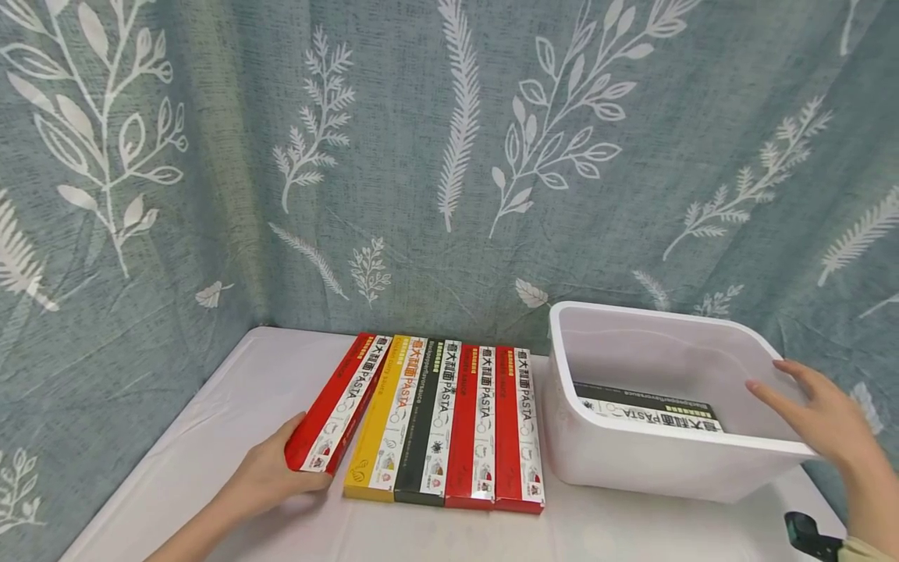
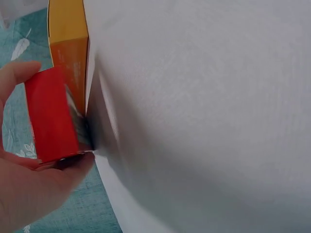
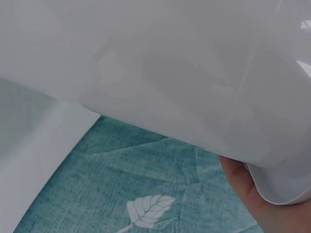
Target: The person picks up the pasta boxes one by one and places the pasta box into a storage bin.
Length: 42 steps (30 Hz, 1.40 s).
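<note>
My left hand (image 1: pixel 274 471) grips the near end of a red pasta box (image 1: pixel 339 406) at the left end of a row. The left wrist view shows thumb and fingers on opposite sides of the red box (image 2: pixel 51 116), which is tilted beside a yellow pasta box (image 2: pixel 68 29). On the right, my right hand (image 1: pixel 818 410) holds the right rim of a white plastic bin (image 1: pixel 646 460). A black-and-white pasta box (image 1: pixel 646 407) lies inside that bin. In the right wrist view the bin's wall (image 3: pixel 170 63) hides most of the hand (image 3: pixel 243 187).
Right of the gripped box, a yellow box (image 1: pixel 372 429), a black box (image 1: pixel 424 429) and two red boxes (image 1: pixel 472 437) lie side by side on the white table (image 1: pixel 232 390). A patterned teal curtain (image 1: pixel 393 156) hangs behind. A dark strap-like object (image 1: pixel 808 535) shows near my right wrist.
</note>
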Tool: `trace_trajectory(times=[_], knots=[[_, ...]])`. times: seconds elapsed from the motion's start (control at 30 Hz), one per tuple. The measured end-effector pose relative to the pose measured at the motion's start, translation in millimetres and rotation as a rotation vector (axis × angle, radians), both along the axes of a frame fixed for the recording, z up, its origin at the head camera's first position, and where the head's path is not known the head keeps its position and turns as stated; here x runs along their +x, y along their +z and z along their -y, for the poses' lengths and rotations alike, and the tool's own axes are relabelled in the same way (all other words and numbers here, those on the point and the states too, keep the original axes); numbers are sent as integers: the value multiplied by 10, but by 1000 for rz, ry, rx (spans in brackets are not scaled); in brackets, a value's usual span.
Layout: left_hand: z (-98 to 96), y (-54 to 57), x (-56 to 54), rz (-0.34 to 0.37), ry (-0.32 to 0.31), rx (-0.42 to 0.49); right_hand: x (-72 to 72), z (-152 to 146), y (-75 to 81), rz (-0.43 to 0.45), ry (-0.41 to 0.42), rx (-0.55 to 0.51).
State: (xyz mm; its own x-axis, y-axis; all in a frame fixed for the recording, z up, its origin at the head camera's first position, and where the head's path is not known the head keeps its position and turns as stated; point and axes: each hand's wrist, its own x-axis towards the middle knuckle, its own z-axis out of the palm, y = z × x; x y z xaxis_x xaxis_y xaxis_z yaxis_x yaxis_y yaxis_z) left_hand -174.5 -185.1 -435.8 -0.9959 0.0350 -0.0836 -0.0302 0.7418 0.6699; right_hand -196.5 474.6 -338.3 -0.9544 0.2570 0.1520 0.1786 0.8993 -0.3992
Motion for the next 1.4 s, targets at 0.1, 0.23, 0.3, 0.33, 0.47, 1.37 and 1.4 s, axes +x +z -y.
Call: trace_trajectory(times=[0.1, 0.23, 0.3, 0.33, 0.47, 1.37, 1.4], knots=[[4, 18, 4, 18, 30, 37, -2, 2, -2, -4, 5, 1], [8, 36, -2, 23, 75, 89, -2, -2, -5, -7, 14, 5], [12, 47, -10, 23, 97, 115, -1, -4, -7, -8, 16, 7], [15, 51, -16, 23, 108, 128, -1, -5, -8, -9, 18, 8], [23, 76, -23, 11, 147, 179, -3, -7, -9, -19, 27, 16], [85, 255, 193, -157, 240, 276, 8, 3, -14, -13, 8, 0], [84, 271, 203, -166, 235, 288, 8, 3, -14, -12, 8, -2]])
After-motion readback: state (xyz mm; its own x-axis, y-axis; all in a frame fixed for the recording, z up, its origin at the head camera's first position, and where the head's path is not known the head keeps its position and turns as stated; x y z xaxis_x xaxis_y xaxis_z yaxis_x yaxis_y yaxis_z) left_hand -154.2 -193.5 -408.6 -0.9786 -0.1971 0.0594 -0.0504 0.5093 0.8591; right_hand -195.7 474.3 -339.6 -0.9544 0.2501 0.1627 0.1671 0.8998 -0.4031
